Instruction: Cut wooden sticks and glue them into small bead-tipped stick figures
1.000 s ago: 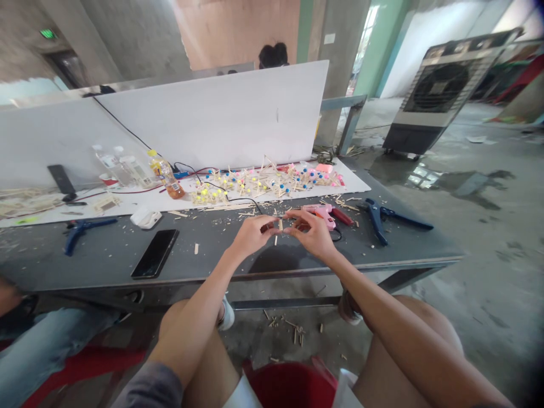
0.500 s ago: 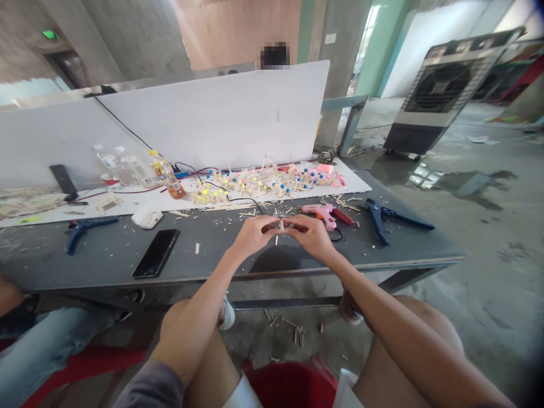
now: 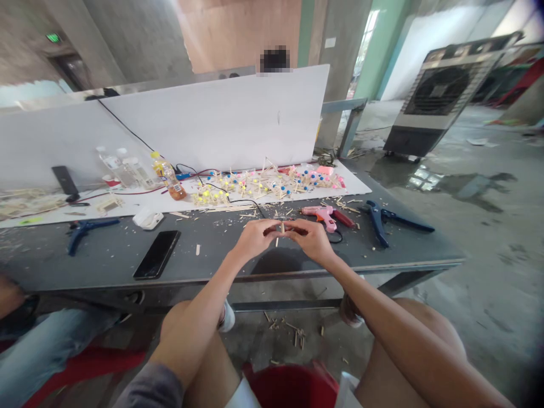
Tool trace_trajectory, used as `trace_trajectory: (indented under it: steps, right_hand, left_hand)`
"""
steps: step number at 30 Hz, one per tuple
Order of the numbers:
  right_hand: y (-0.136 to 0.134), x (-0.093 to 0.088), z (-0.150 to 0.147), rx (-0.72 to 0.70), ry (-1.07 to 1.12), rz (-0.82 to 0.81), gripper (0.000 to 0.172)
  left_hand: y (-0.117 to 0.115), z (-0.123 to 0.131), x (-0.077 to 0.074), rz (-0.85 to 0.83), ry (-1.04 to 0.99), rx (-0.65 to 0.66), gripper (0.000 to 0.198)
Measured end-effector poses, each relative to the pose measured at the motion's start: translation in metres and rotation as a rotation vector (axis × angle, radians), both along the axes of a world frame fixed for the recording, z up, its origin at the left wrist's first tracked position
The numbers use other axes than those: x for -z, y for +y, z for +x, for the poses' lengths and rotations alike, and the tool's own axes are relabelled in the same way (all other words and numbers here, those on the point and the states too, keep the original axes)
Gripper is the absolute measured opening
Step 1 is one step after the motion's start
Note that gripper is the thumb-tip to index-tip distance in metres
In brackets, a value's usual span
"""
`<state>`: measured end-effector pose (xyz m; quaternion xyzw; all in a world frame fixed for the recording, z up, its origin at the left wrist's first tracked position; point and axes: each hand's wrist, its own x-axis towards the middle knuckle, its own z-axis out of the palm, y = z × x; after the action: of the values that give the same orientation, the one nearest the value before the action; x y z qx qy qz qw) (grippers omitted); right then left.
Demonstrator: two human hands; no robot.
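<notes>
Over the near edge of the table [image 3: 204, 266], left hand [image 3: 255, 238] and right hand [image 3: 312, 239] are both pinched tight on one little stick [image 3: 281, 228] between them, so that piece looks unfinished, while a pile [image 3: 263, 184] of bead-tipped ones sits done on the far sheet [image 3: 355, 182], glue gun [image 3: 323, 214] lying just past the fingers.

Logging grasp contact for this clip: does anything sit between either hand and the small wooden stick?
Nothing visible does. The left hand and right hand both pinch the small wooden stick directly, above the grey table. The pink glue gun lies beyond them, apart.
</notes>
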<state>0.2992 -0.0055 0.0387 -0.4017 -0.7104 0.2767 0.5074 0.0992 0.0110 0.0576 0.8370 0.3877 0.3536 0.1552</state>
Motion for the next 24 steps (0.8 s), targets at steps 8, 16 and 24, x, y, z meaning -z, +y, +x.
trace_trajectory:
  steps: [8, 16, 24]
  right_hand:
    - [-0.0004, 0.0016, -0.0012, -0.009, 0.033, -0.026, 0.023]
    - [-0.0027, -0.0009, -0.0030, -0.013, 0.067, -0.055, 0.023]
    - [-0.0033, 0.0002, -0.0031, -0.020, 0.092, -0.087, 0.025]
  left_hand:
    - [-0.0010, -0.0001, 0.0000, -0.006, -0.020, 0.010, 0.025]
    - [-0.0026, 0.0002, -0.0008, -0.011, -0.036, 0.031, 0.024]
    - [-0.0023, 0.0002, 0.0016, -0.003, -0.035, 0.032, 0.024]
